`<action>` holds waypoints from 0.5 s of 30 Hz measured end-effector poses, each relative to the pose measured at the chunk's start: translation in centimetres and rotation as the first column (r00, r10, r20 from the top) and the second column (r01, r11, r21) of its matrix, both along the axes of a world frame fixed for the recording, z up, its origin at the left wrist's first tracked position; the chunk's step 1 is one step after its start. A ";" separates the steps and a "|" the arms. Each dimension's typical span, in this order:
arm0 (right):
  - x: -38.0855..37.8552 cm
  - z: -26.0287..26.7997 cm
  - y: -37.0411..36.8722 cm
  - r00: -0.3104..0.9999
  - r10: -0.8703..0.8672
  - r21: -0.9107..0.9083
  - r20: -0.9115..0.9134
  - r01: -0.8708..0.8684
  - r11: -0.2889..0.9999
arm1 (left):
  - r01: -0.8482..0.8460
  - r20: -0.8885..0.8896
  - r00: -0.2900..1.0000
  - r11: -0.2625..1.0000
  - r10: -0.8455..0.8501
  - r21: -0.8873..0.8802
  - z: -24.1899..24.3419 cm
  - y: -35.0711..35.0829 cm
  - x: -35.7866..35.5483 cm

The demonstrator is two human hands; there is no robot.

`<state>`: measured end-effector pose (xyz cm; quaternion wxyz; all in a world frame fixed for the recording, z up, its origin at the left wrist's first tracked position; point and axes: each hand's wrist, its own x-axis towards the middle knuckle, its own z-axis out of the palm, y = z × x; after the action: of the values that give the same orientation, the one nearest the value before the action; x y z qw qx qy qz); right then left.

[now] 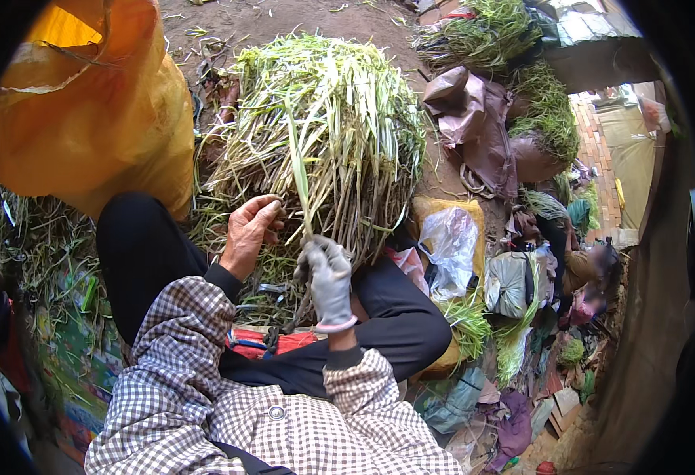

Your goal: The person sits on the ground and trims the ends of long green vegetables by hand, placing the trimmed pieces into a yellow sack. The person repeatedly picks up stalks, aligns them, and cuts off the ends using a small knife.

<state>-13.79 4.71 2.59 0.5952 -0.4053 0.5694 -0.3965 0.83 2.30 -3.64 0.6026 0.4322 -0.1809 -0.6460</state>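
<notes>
My right hand [326, 273], in a grey glove with a pink cuff, grips the lower end of a pale green leafy stalk [298, 163] that points up and away from me. To its left, my bare left hand [252, 234] has its fingers curled in and the thumb against them; nothing shows between them. Just beyond both hands lies a large heap of cut green stalks [335, 130], brownish stem ends towards me and leafy tops at the far side. Loose trimmings [276, 267] lie under my hands, between my legs.
A big orange-yellow sack [98, 124] stands at left above a litter of leaves [38, 255]. To the right are a brown sack [472, 124], a clear plastic bag [451, 243] and a green bundle [466, 326]. Another person [585, 270] sits at far right.
</notes>
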 end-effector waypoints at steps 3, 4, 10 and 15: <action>0.6 -0.2 2.2 0.999 -0.003 -0.006 0.049 0.003 1.000 | 0.001 -0.227 0.974 0.999 -0.012 -0.051 0.7 0.2 0.2; 0.8 -0.4 2.5 1.000 0.021 -0.075 -0.012 -0.022 0.997 | -0.010 -0.330 0.943 0.992 -0.032 -0.125 1.1 0.4 0.3; 0.9 -0.8 2.7 0.981 0.099 -0.120 -0.165 -0.120 0.986 | 0.073 -0.302 0.948 0.991 -0.103 -0.110 1.7 1.3 -0.2; 1.7 -0.3 -2.3 0.986 0.119 -0.164 0.115 -0.099 0.981 | 0.248 -0.081 0.963 0.962 -0.258 -0.111 1.2 1.3 -0.3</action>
<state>-12.13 2.45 2.27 0.6164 -0.4565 0.4748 -0.4316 0.51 3.60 -2.42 0.5437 0.3440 -0.2380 -0.7276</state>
